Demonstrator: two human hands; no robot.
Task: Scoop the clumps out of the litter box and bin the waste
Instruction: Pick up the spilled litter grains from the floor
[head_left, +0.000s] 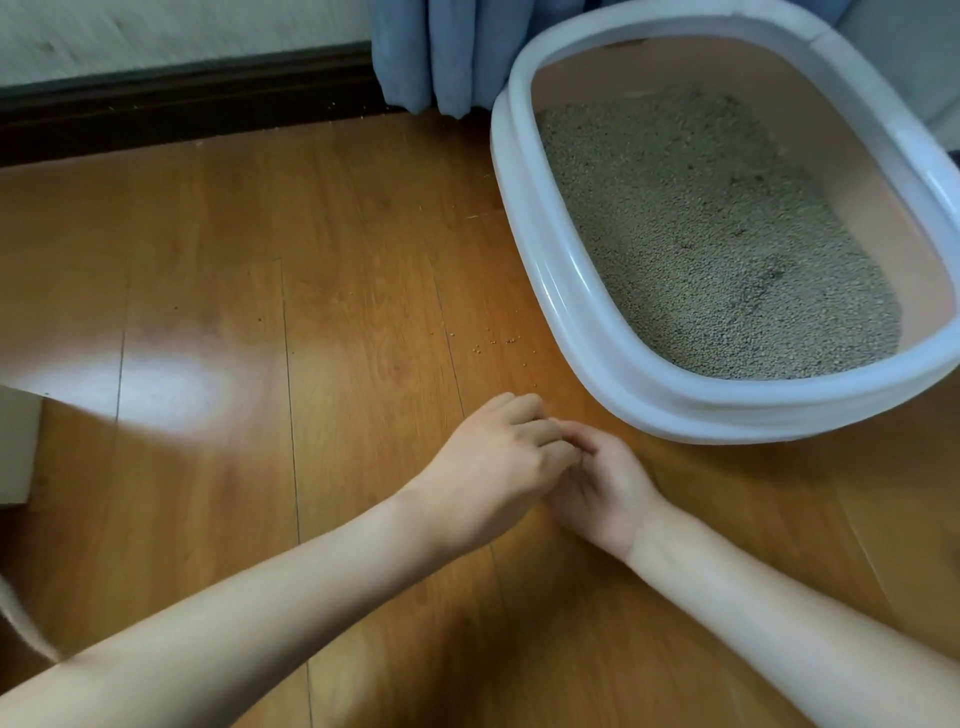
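A white oval litter box (545, 270) stands on the wooden floor at the right, filled with grey-brown litter (717, 234) that has a few darker patches. A few loose litter grains (506, 342) lie on the floor beside its near left wall. In front of the box my two hands meet low over the floor. My left hand (493, 467) is knuckles up with its fingers bunched, the tips dipping into my right hand (602, 488). That hand lies palm up and loosely cupped. Whether anything sits between the fingers or in the palm is hidden. No scoop or bin is in view.
A dark skirting board (182, 109) runs along the back wall, and a blue curtain (436, 52) hangs behind the box. A pale furniture edge (18, 447) juts in at the left. Wooden floor (260, 312) stretches to the left of the box.
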